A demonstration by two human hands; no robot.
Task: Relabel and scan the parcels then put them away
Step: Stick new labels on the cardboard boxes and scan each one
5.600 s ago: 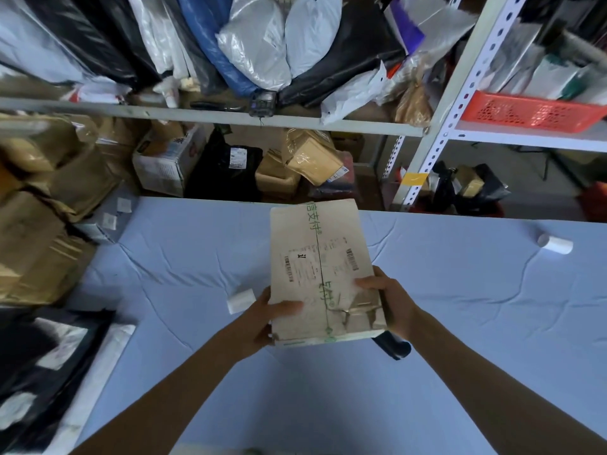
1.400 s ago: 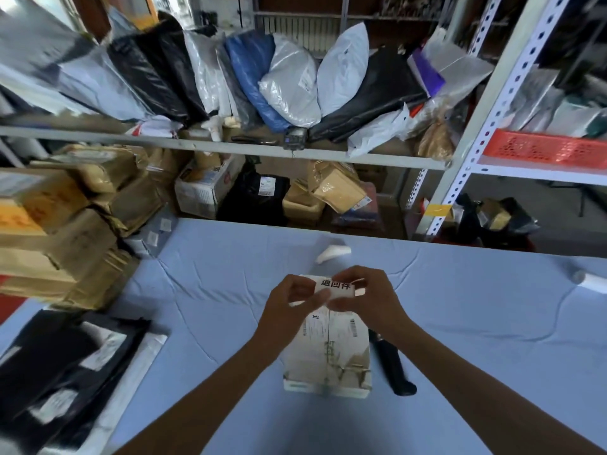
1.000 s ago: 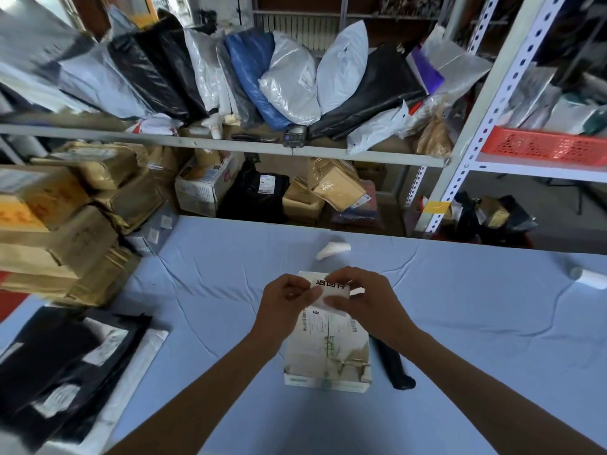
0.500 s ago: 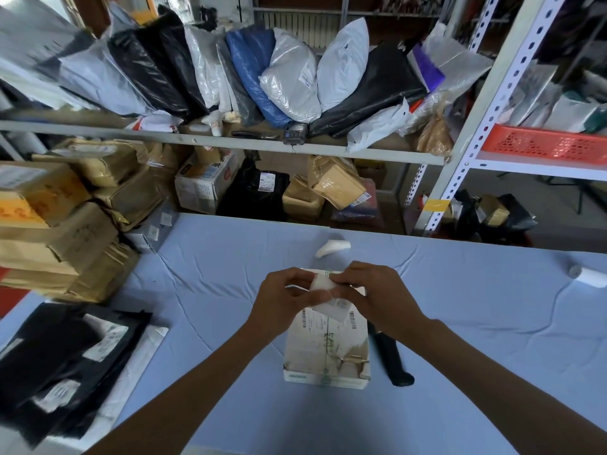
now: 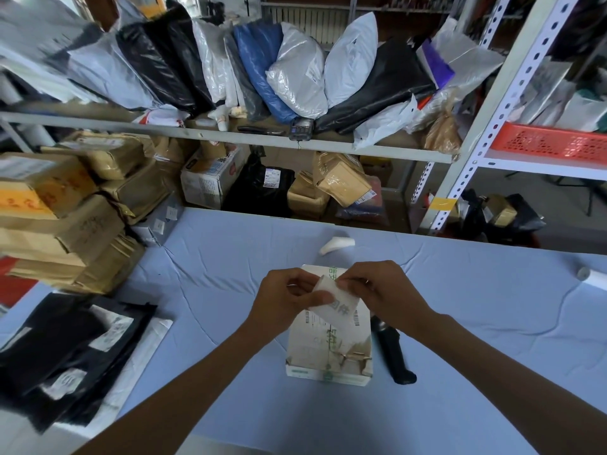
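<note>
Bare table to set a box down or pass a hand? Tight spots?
Widest bare cloth: right of the black scanner, up to the white roll. A narrower patch lies between the box and the black mailers. Crowded: left edge, with mailers and stacked cartons.

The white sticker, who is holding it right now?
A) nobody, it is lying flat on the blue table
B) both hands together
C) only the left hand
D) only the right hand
B: the left hand and the right hand each pinch an edge of the white sticker, holding it just above the pale box on the table.
</note>
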